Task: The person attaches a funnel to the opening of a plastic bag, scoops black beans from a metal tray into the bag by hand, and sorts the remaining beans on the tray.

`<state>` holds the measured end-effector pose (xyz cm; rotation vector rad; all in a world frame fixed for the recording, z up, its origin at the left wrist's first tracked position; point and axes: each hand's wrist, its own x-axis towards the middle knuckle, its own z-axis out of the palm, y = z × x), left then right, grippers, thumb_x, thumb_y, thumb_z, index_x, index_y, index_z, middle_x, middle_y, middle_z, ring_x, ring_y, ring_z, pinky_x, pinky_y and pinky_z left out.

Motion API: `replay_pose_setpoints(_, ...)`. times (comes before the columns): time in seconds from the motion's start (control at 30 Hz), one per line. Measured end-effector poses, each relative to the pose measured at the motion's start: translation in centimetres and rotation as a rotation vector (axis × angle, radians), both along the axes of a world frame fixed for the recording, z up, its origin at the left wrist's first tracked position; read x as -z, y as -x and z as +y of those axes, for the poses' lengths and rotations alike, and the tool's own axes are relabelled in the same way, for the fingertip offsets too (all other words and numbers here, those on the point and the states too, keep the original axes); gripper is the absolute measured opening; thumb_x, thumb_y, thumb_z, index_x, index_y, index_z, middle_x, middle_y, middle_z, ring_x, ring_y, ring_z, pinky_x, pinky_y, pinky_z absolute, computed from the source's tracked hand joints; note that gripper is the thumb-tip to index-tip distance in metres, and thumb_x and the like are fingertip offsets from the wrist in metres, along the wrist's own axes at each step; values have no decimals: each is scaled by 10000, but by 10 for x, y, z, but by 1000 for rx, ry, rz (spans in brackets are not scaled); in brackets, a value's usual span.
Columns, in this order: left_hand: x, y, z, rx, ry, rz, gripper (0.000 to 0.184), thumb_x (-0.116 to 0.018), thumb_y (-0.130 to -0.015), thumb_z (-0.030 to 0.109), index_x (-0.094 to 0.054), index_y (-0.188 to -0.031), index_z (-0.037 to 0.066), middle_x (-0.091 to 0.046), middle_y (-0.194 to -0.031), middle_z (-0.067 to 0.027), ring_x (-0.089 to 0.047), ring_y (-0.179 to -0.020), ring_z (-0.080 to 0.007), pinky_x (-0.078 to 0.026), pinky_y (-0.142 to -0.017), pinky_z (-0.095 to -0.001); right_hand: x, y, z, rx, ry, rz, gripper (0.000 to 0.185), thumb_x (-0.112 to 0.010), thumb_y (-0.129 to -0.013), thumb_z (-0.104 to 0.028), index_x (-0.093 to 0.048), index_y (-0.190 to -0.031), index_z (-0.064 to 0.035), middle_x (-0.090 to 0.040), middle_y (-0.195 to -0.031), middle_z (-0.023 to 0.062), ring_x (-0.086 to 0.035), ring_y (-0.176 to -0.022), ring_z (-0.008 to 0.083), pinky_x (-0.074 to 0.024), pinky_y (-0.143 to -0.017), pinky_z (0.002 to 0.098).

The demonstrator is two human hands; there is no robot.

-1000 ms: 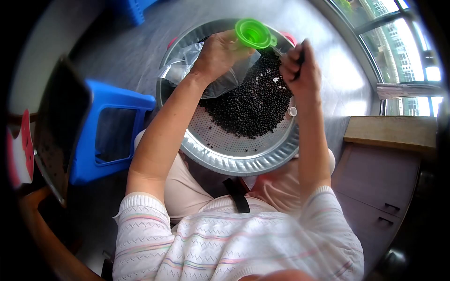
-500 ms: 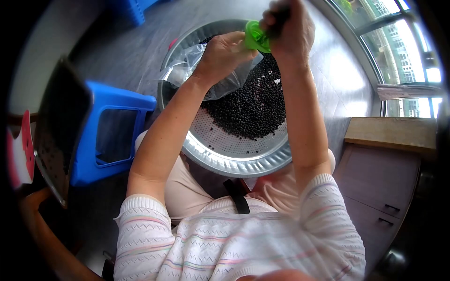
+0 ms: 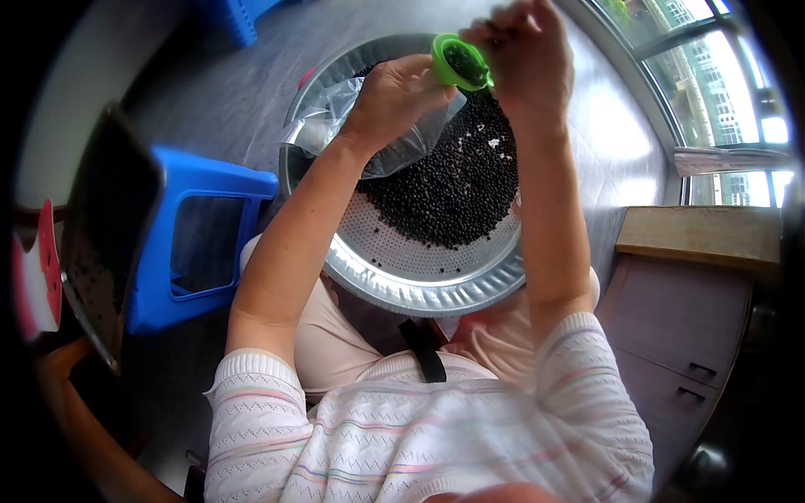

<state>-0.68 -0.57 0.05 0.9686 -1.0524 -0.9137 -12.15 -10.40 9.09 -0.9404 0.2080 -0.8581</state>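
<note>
My left hand (image 3: pixel 398 101) is closed near the neck of a green funnel (image 3: pixel 461 63), over the back of a round metal tray (image 3: pixel 419 295). Dark beans or berries show in the funnel's mouth. What lies under the funnel is hidden by my fingers. Blurred by motion, my right hand (image 3: pixel 532 63) is raised just right of the funnel, its fingers curled round something dark that I cannot make out. A clear plastic bag (image 3: pixel 407 151) lies in the tray below my left hand, beside a heap of small black beans or berries (image 3: pixel 453 189).
A blue stool (image 3: pixel 147 243) stands left of the tray, with a dark panel (image 3: pixel 105 243) beyond it. Another blue stool (image 3: pixel 239 21) is at the top. At the right are a low cabinet (image 3: pixel 671 318) and a window (image 3: pixel 704 92). My legs are under the tray's near side.
My right hand has gone up from the tray's right side to the funnel, then slightly off it. The funnel, empty earlier, now holds dark pieces. My left hand has hardly moved.
</note>
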Motion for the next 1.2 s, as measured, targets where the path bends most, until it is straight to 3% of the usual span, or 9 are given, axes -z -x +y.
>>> replay_pose_setpoints(0.03, 1, 0, -1, -3, 16, 3, 336, -724, -802, 163, -635, -1115, 77, -649, -1038, 8, -558, -1007, -85, -439, -905, -259, 1, 10, -10, -113, 55, -57, 315, -481, -935, -345, -580, -871, -53, -558, -771, 90, -566, -818, 289, -423, -873, 464)
replay_pose_setpoints(0.1, 4, 0, -2, -14, 48, 10, 335, -724, -801, 157, -636, -1115, 81, -646, -1047, 8, -553, -1024, -90, -435, -914, -264, 5, 29, 5, 155, 220, -2, 207, -500, -936, -277, -588, -905, -92, -595, -736, 72, -613, -673, 185, -441, -553, 268)
replay_pose_setpoints(0.13, 3, -1, 0, -9, 34, 16, 330, -721, -803, 150, -636, -1114, 81, -645, -1049, 8, -551, -1031, -93, -433, -919, -266, 10, 45, 0, 99, 357, -1, 230, -522, -922, -284, -616, -993, -87, -659, -822, 94, -657, -819, 206, -463, -698, 292)
replay_pose_setpoints(0.23, 1, -1, 0, 3, 14, 34, 316, -713, -807, 128, -637, -1111, 81, -643, -1052, 9, -547, -1043, -95, -432, -925, -269, 31, 64, 4, 399, 268, 498, 279, -529, -917, -330, -631, -980, -78, -678, -852, 67, -647, -816, 154, -442, -719, 291)
replay_pose_setpoints(0.37, 4, 0, -3, 5, 20, 57, 308, -712, -804, 99, -639, -1102, 80, -642, -1022, 15, -552, -1013, -76, -438, -907, -256, 42, 57, 11, 188, 231, 781, 357, -543, -907, -413, -650, -932, -73, -659, -755, 14, -630, -743, 93, -412, -694, 243)
replay_pose_setpoints(0.53, -2, 0, 2, -11, 6, 44, 303, -721, -791, 77, -643, -1084, 82, -645, -985, 26, -564, -966, -66, -447, -892, -254, 35, 41, 6, 141, 304, 627, 260, -597, -896, -261, -638, -802, -22, -609, -669, 17, -591, -606, 94, -442, -549, 221)
replay_pose_setpoints(0.63, -3, 1, 2, -60, 37, -77, 302, -730, -784, 82, -646, -1075, 85, -646, -973, 36, -567, -942, -64, -448, -884, -255, 32, 41, 4, 88, 387, 609, 271, -591, -899, -301, -665, -905, -40, -512, -616, -24, -543, -594, 77, -444, -601, 232)
replay_pose_setpoints(0.73, -6, 3, 4, -85, 20, -107, 311, -742, -776, 96, -647, -1071, 86, -644, -962, 41, -565, -938, -62, -448, -871, -253, 25, 41, 5, 97, 387, 603, 231, -599, -879, -195, -635, -755, -4, -570, -640, 19, -542, -567, 94, -452, -565, 235)
replay_pose_setpoints(1.2, 1, 3, -1, -86, 50, -49, 310, -724, -779, 155, -649, -1074, 99, -672, -923, -11, -601, -863, -98, -481, -791, -265, 29, 40, -9, 79, 375, 699, 238, -596, -885, -226, -658, -798, -13, -572, -626, 0, -571, -584, 88, -452, -570, 219)
